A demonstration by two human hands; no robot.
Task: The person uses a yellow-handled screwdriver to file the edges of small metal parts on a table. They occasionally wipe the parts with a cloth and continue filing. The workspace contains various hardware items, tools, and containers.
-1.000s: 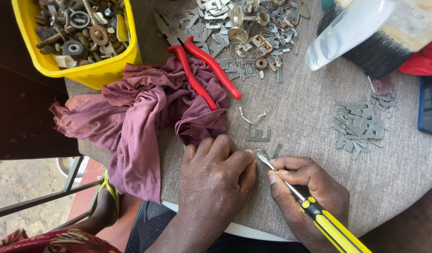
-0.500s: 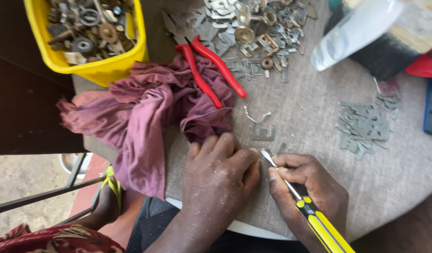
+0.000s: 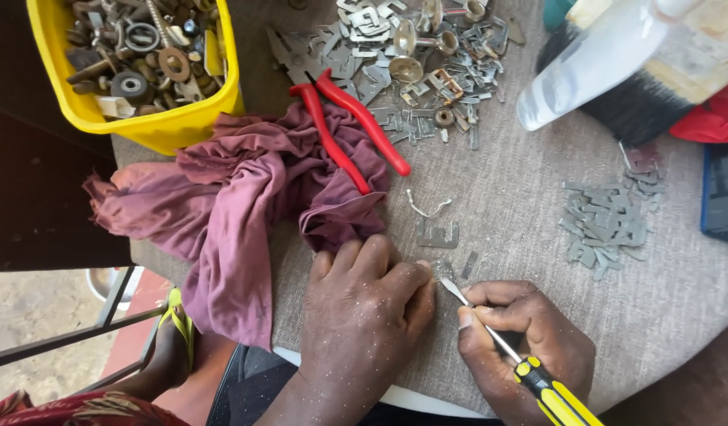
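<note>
Yellow-handled screwdriver (image 3: 502, 347) tip vanishes under left hand (image 3: 372, 304), work unseen.

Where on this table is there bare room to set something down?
Bare cloth lies between the red pliers and the flat plate pile, and right of the right hand. Crowded: the top scrap heap, and beside the maroon rag by the left hand.

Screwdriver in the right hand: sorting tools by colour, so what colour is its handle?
Yellow and black handle, head view.
</note>
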